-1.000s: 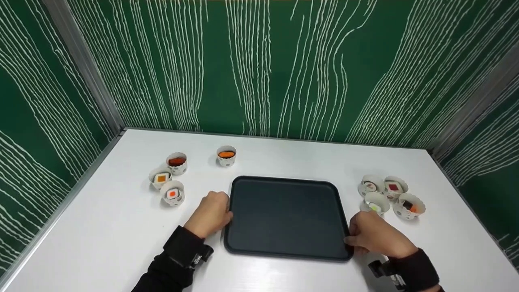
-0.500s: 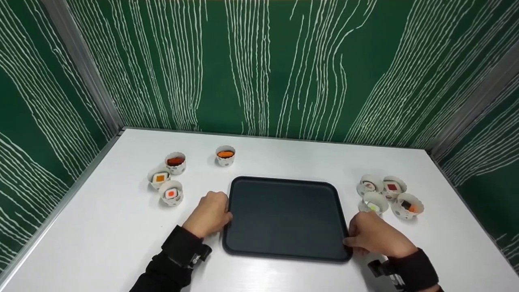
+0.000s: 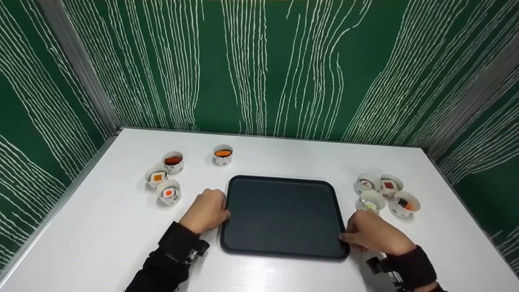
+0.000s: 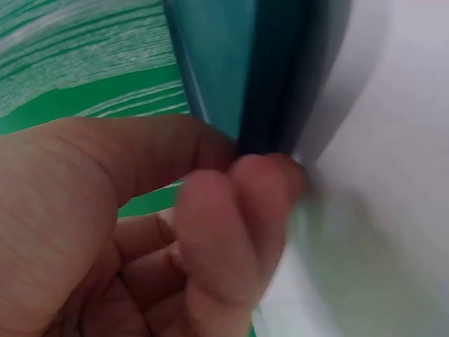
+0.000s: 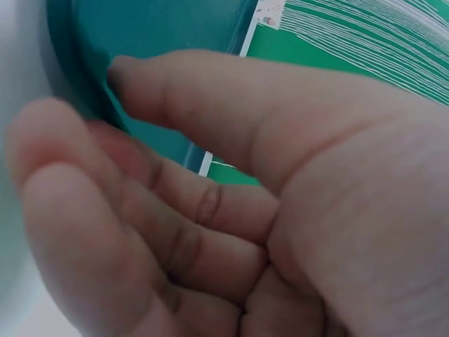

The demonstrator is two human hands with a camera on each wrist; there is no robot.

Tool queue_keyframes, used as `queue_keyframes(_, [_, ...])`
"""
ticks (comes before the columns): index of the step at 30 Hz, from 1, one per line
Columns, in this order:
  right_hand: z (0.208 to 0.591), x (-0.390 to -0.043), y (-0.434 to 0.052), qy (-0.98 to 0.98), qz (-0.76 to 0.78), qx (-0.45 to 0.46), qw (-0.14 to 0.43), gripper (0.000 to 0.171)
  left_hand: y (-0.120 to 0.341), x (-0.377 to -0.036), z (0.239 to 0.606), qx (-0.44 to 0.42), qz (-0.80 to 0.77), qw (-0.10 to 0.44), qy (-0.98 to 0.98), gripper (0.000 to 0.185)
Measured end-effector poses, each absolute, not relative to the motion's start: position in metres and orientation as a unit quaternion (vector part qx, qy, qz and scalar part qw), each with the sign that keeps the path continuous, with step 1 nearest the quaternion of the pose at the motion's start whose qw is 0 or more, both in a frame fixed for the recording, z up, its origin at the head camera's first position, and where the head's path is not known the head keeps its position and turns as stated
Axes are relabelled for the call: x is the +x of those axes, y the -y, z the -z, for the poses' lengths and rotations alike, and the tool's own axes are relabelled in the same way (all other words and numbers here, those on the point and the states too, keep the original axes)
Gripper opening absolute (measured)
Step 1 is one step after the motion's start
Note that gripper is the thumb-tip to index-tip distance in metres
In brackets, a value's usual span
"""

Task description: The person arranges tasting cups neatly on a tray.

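Observation:
A dark rectangular tray (image 3: 284, 215) lies flat on the white table (image 3: 284, 156), with nothing on it. My left hand (image 3: 213, 207) grips its left edge at about mid-length. In the left wrist view the left hand (image 4: 231, 203) pinches the tray's rim (image 4: 277, 77) between thumb and curled fingers. My right hand (image 3: 353, 237) holds the right edge near the front corner. In the right wrist view the right hand (image 5: 140, 140) has its thumb on the tray's rim (image 5: 77, 77) and its fingers curled beside it.
Several white paper cups with toy sushi stand left of the tray: cups (image 3: 173, 162), (image 3: 157, 177), (image 3: 169, 192), and one apart (image 3: 223, 154). Another cluster of cups (image 3: 388, 184) sits right, the closest cup (image 3: 371, 201) just beyond my right hand. Green panels wall the table.
Both hands keep their hold on the tray's edges. The whole scene has slid slightly left in the head view; the tray has barely shifted on the table.

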State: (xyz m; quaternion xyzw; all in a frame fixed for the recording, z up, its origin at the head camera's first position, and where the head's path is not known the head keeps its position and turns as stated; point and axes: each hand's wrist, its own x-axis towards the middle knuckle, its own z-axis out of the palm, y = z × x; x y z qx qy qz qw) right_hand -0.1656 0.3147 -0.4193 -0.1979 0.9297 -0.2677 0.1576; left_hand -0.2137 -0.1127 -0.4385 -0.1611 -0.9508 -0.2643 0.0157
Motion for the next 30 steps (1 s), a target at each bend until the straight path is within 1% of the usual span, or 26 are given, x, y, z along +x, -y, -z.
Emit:
queue_keyframes(3, [0.416,-0.166,-0.316,-0.932,0.264,-0.193,0.156,0.037,0.111,-0.22,0.428,-0.134,0.253,0.035,0.957,0.024])
queue_keyframes(4, [0.415,-0.166,-0.316,-0.933,0.263,-0.189,0.158,0.037,0.108,-0.219,0.419,-0.117,0.251,0.037,0.96,0.022])
queue_keyframes(7, [0.413,-0.165,-0.318,-0.935,0.263,-0.171,0.165,0.033,0.105,-0.232,0.413,-0.098,0.255,0.074,0.959,0.014])
queue_keyframes(8, [0.412,-0.165,-0.319,-0.935,0.264,-0.168,0.166,0.031,0.104,-0.238,0.411,-0.092,0.26,0.086,0.958,0.018])
queue_keyframes(12, [0.411,-0.164,-0.32,-0.936,0.267,-0.167,0.16,0.022,0.102,-0.263,0.405,-0.077,0.275,0.121,0.951,0.044])
queue_keyframes(15, [0.41,-0.163,-0.32,-0.936,0.27,-0.165,0.153,0.02,0.101,-0.283,0.403,-0.064,0.279,0.135,0.949,0.053])
queue_keyframes(20, [0.407,-0.16,-0.32,-0.938,0.268,-0.158,0.15,0.024,0.099,-0.312,0.406,-0.033,0.282,0.131,0.95,0.061])
queue_keyframes(25, [0.408,-0.159,-0.32,-0.942,0.26,-0.166,0.134,0.026,0.101,-0.332,0.411,0.001,0.278,0.102,0.955,0.073])
queue_keyframes(30, [0.408,-0.16,-0.32,-0.942,0.261,-0.167,0.127,0.027,0.104,-0.341,0.414,0.026,0.28,0.063,0.958,0.068])
